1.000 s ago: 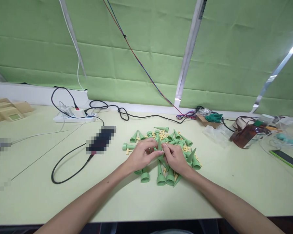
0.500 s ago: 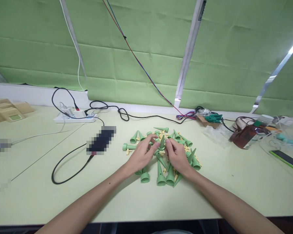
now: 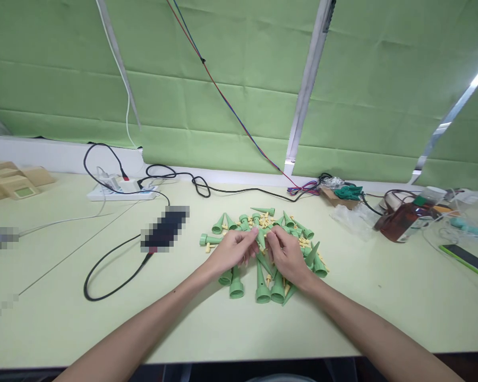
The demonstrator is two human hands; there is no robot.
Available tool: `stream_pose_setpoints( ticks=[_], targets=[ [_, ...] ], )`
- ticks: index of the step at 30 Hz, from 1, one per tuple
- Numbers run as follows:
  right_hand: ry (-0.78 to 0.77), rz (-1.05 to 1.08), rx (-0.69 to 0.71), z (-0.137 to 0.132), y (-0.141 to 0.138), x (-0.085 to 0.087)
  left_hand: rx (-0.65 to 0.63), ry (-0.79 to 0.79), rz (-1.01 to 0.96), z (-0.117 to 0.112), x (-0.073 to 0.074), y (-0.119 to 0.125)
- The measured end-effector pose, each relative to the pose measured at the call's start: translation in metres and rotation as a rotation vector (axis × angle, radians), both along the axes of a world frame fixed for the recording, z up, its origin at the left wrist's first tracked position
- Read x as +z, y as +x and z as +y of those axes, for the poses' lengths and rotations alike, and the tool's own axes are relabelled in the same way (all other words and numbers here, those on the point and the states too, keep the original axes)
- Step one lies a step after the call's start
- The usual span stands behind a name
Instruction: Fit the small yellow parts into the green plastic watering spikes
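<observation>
A heap of green plastic cone spikes [image 3: 263, 249] mixed with small yellow plugs [image 3: 305, 242] lies on the pale green table [image 3: 223, 329]. Both hands meet over the middle of the heap. My left hand [image 3: 233, 250] has its fingers curled and pinches one green cone [image 3: 261, 239] at its top. My right hand [image 3: 289, 254] is closed on the same cone from the right side. Whether a yellow plug sits between the fingers is hidden.
A blurred dark device [image 3: 165, 228] with a black cable [image 3: 103, 276] lies left of the heap. A white power strip [image 3: 121, 190] is behind it. At the right stand a brown bottle [image 3: 402, 220], plastic bags and a phone [image 3: 468, 260]. Beige boxes [image 3: 11, 179] sit far left.
The upright cone between my fingers has been tipped down and drawn in under my fingertips. Both hands have closed tighter together; the heap has not shifted.
</observation>
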State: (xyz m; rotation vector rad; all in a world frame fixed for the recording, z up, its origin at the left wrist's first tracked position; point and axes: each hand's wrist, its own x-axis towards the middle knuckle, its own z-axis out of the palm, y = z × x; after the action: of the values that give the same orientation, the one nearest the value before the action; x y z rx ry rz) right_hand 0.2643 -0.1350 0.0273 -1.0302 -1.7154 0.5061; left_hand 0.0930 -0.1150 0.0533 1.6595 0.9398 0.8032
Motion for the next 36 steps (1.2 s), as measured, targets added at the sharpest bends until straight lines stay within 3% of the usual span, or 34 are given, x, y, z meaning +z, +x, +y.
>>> stream_pose_setpoints(
  ticks=[12, 36],
  targets=[
    [-0.045, 0.033, 0.068, -0.001, 0.000, 0.002, -0.037, 0.086, 0.013, 0.002, -0.002, -0.004],
    [-0.152, 0.174, 0.125, 0.001, -0.001, -0.005, 0.067, 0.204, 0.018, -0.006, 0.010, -0.002]
  ],
)
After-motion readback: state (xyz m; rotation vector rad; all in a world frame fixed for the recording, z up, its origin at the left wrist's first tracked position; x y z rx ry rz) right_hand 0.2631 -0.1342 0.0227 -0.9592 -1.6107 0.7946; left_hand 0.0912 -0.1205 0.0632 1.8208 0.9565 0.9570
